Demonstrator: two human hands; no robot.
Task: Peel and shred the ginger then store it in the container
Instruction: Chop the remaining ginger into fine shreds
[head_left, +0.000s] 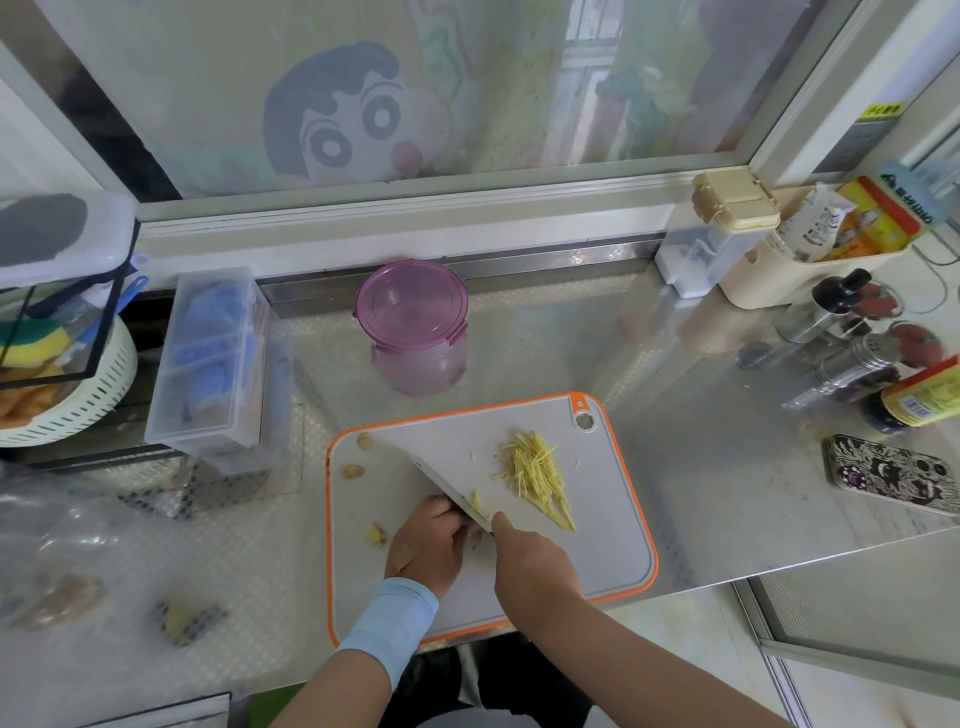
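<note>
A grey cutting board (613, 551) with an orange rim lies on the steel counter. A pile of yellow ginger shreds (535, 470) sits on its right half. Small ginger bits (354, 472) lie along its left side. My right hand (535, 566) grips a cleaver (441, 480) whose blade angles up to the left. My left hand (431, 540) presses a small ginger piece (476, 501) down against the blade; most of that piece is hidden by my fingers. A purple lidded container (413, 325) stands behind the board, lid on.
A clear plastic box (208, 364) and a white basket (67, 400) stand at the left. Seasoning bottles (841, 364), jars and a phone (893, 473) are at the right. Ginger pieces in a plastic bag (57, 597) lie front left.
</note>
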